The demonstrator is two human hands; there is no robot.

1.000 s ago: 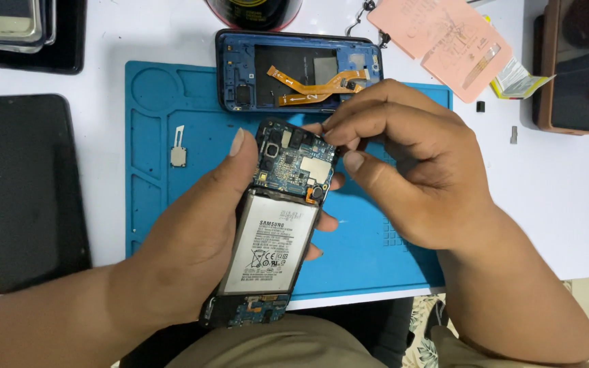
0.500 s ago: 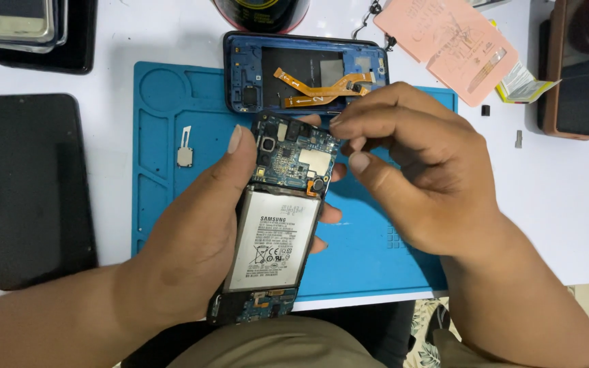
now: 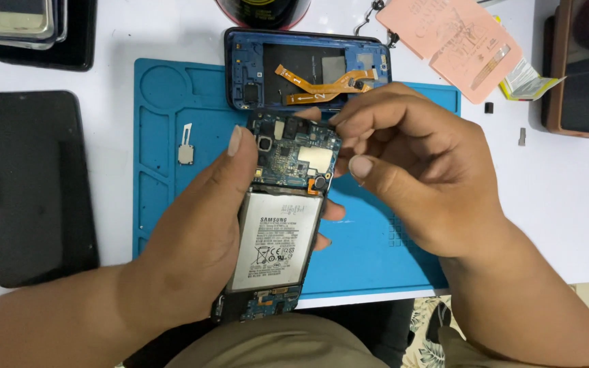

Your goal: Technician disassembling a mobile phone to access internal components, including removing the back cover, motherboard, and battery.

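Note:
My left hand [image 3: 195, 232] grips an opened smartphone [image 3: 281, 218] from below, its back off, showing a blue circuit board at the top and a white battery in the middle. The thumb lies along the phone's left edge. My right hand [image 3: 410, 170] is at the phone's top right corner, with fingertips pinched together on the board's upper edge and the thumb beside the right edge. What the fingertips pinch is too small to see. The phone is held above a blue work mat [image 3: 172, 136].
A blue phone frame with orange flex cables [image 3: 308, 71] lies at the mat's far edge. A small metal part [image 3: 185, 151] rests on the mat. A black phone [image 3: 32, 187] lies left, more phones at top left and right [image 3: 581, 65], and a pink card [image 3: 455, 41].
The view shifted slightly. My right fingertips stay pinched at the phone's top right corner, and my left hand keeps the same grip.

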